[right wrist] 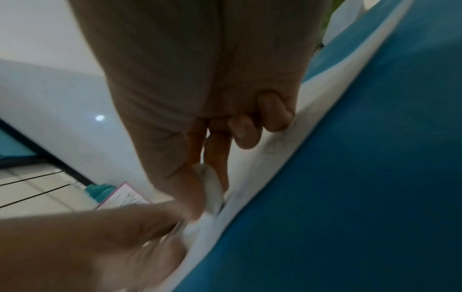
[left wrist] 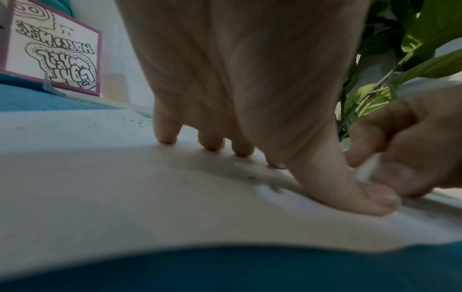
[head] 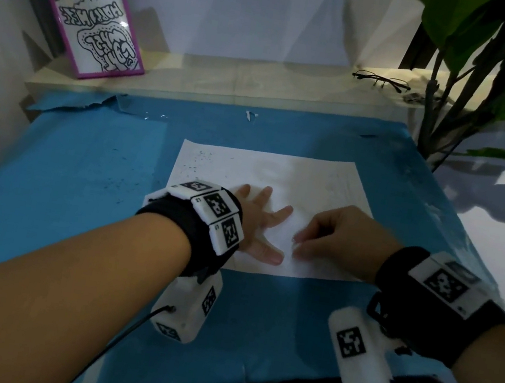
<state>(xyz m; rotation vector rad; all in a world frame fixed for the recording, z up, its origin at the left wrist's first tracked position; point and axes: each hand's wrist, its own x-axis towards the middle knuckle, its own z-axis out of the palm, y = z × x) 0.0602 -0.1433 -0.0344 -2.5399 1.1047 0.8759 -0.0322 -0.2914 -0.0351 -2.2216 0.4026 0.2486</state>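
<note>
One sheet of white paper (head: 296, 178), thin, smooth and rectangular, flat on one blue cloth (head: 81, 180) around the middle of the table. Long axis from left to right, in line with the table's near edge; short sides toward the left and right edges. Scattered dark specks at the sheet's far left corner, more on the cloth just beside it.

Two bare hands on the sheet's near half. Palm down, the left hand (head: 259, 225), four fingers (left wrist: 165, 130) and thumb straight and spread, tips pressed on the paper. Just beside the left thumb, the right hand (head: 336, 237), fingers curled, thumb and forefinger pinched on one small white piece (right wrist: 212, 187), soft-edged and blurred, held down against the paper; eraser or scrap, cannot tell which. Two black wrist bands (head: 207, 217) with white blocks and black-and-white square markers, one per wrist.

Cloth matt and slightly fuzzy, torn and curled at the far left corner. Beyond the far edge, one pale ledge (head: 261, 83). At its left end, one drawing (head: 92, 23) in a purple frame, leaning back, black outline lettering on white. At its right end, one pair of thin dark-rimmed glasses (head: 381, 79). Over the far right corner, one plant (head: 498, 48) with broad green leaves.
</note>
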